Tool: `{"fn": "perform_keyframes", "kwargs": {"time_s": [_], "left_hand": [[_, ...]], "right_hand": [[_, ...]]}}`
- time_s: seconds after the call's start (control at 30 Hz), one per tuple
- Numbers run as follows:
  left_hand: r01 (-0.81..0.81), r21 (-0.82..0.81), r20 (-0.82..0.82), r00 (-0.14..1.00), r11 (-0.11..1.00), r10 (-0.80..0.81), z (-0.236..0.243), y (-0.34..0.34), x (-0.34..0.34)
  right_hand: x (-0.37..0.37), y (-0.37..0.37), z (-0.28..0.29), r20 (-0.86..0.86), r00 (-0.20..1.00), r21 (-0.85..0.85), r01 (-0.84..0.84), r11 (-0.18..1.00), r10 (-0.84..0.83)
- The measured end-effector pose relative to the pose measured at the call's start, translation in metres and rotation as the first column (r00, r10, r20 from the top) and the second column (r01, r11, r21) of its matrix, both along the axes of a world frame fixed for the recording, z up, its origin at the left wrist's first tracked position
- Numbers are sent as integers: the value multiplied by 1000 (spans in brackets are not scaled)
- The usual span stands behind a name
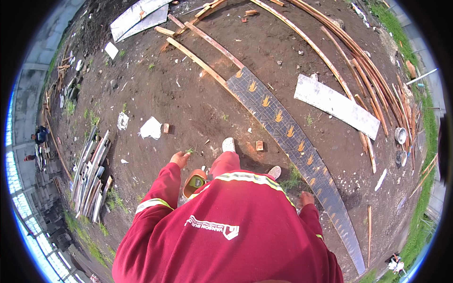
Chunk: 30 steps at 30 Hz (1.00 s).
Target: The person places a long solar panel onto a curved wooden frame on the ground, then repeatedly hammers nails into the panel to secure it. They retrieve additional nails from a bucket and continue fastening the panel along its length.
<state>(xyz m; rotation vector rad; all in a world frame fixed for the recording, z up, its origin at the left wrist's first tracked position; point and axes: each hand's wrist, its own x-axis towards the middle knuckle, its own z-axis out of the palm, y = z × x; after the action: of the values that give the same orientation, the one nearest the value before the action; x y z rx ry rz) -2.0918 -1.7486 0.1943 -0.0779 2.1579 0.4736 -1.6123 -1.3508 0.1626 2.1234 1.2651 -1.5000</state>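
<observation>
My left hand hangs beside my left leg, holding nothing I can see. Its fingers look loosely apart above the soil, with a small tuft of grass just past them. On my right side, my right hand hangs low near the dark patterned panel; its fingers are too small and foreshortened to read. At my left hip is an orange-edged pouch with a yellow-green round item, perhaps a tape measure, in it. A small wooden block lies ahead of my light-coloured shoes.
Two long timbers run from the panel's far end. A whitish board lies to the right, by long lumber and a bucket. Stacked planks lie left. Pale sheets rest far left on bare soil.
</observation>
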Motion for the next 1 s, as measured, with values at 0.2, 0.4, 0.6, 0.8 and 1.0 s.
{"fn": "perform_keyframes", "kwargs": {"time_s": [0.2,0.4,0.6,0.8,1.0], "left_hand": [[-57,-104,-34,998,993,54,29,-49,-65],[-135,21,-61,989,991,136,34,-32,-111],[9,135,-119,993,991,7,35,-7,-151],[164,-125,-39,985,978,-170,30,-12,-217],[-120,54,-21,992,991,122,30,-25,-285]], "right_hand": [[-107,-10,18,-156,981,85,-100,991,112],[-164,-6,33,-143,977,85,-147,986,158],[-197,-20,-1,-39,993,-55,-114,992,112],[-273,-13,-25,-75,991,-132,-124,983,115],[-385,75,9,-125,972,-24,-203,979,198]]}}
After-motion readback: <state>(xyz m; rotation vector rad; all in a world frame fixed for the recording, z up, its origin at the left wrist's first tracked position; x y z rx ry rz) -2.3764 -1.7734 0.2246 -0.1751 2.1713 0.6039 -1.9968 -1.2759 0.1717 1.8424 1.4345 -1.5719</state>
